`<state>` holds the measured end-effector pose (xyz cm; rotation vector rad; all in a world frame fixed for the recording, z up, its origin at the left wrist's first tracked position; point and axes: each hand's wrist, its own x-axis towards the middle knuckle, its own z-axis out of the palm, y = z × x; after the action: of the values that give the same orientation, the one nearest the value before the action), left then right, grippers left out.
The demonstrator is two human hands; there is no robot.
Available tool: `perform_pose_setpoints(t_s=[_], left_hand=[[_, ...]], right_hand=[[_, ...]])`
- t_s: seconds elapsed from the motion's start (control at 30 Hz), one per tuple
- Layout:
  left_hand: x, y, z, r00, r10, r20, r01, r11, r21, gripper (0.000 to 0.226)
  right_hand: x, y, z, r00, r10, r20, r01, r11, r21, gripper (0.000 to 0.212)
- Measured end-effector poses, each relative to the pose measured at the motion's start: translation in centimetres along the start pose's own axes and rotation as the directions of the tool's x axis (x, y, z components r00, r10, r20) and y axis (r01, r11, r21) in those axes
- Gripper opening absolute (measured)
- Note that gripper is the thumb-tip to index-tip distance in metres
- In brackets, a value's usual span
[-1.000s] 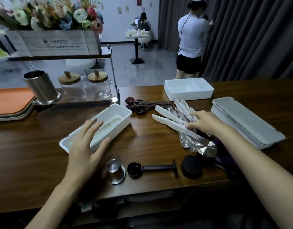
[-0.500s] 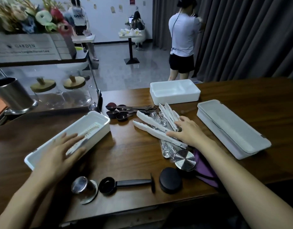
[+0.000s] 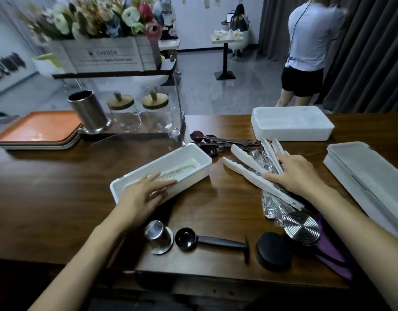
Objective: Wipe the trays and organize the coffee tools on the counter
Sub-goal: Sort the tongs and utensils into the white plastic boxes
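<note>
A long white tray [image 3: 194, 154] with a slotted white insert [image 3: 182, 170] lies at an angle mid-counter. My left hand [image 3: 144, 195] rests flat over its near end, fingertips on the insert. My right hand [image 3: 293, 173] lies spread on a pile of white tongs [image 3: 245, 173] and shiny metal spoons [image 3: 269, 208], gripping nothing that I can see. Brown measuring spoons [image 3: 207, 140] sit behind the pile. Along the front edge are a steel cup [image 3: 158, 235], a black scoop [image 3: 207, 240], a black round lid [image 3: 273, 251], a ridged steel disc [image 3: 302, 227] and a purple cloth [image 3: 332, 251].
An open white box [image 3: 292, 127] stands at the back, a grey-lidded box [image 3: 368, 176] at the right. Stacked orange trays [image 3: 36, 129], a steel canister [image 3: 89, 114] and glass jars [image 3: 126, 115] are at the back left. A person stands beyond the counter.
My left hand has slid forward from the tray's near rim onto the insert. My right hand stays on the tongs. The view has swung left and right.
</note>
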<state>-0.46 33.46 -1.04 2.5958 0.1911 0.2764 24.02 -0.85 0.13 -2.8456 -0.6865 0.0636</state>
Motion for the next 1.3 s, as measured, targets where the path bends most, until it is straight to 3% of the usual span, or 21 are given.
perform_pose_setpoints(t_s=[0.17,0.3,0.47,0.53,0.67,0.93,1.1,1.3], left_hand=[[-1.1,0.2,-0.5,0.996,-0.038,-0.084,0.031,0.996,-0.08,0.032],[-2.4,-1.0,-0.8,0.981,-0.092,-0.172,0.092,0.996,-0.01,0.036],[-3.5,-2.9,-0.2,0.94,-0.097,-0.328,0.103,0.995,0.001,0.07],[-4.0,-3.0,0.2,0.904,-0.182,-0.386,0.167,0.983,-0.072,0.077],[-5.2,-2.9,0.2,0.88,-0.357,-0.314,0.286,0.925,-0.251,0.095],[-5.3,-3.0,0.1,0.882,-0.386,-0.272,0.276,0.889,-0.365,0.115],[-5.3,-2.9,0.3,0.882,-0.377,-0.282,0.251,0.884,-0.394,0.112],[-5.5,-2.9,0.4,0.888,-0.364,-0.281,0.221,0.873,-0.435,0.112]], right_hand=[[0.3,-1.0,-0.5,0.999,0.014,0.042,-0.012,0.999,-0.053,0.078],[1.0,-1.1,-0.5,0.988,0.127,0.089,-0.128,0.992,0.012,0.087],[1.4,-1.1,-0.9,0.969,0.223,0.109,-0.239,0.957,0.163,0.049],[1.3,-1.3,-1.2,0.964,0.249,0.09,-0.263,0.944,0.2,0.036],[1.1,-1.3,-1.0,0.956,0.273,0.11,-0.291,0.934,0.208,0.021],[-0.4,0.9,-0.8,0.961,0.276,0.019,-0.276,0.951,0.142,0.069],[-1.5,1.0,-0.4,0.96,0.253,0.117,-0.273,0.939,0.21,0.095],[-1.3,0.8,0.0,0.958,0.28,0.061,-0.287,0.936,0.202,0.1]])
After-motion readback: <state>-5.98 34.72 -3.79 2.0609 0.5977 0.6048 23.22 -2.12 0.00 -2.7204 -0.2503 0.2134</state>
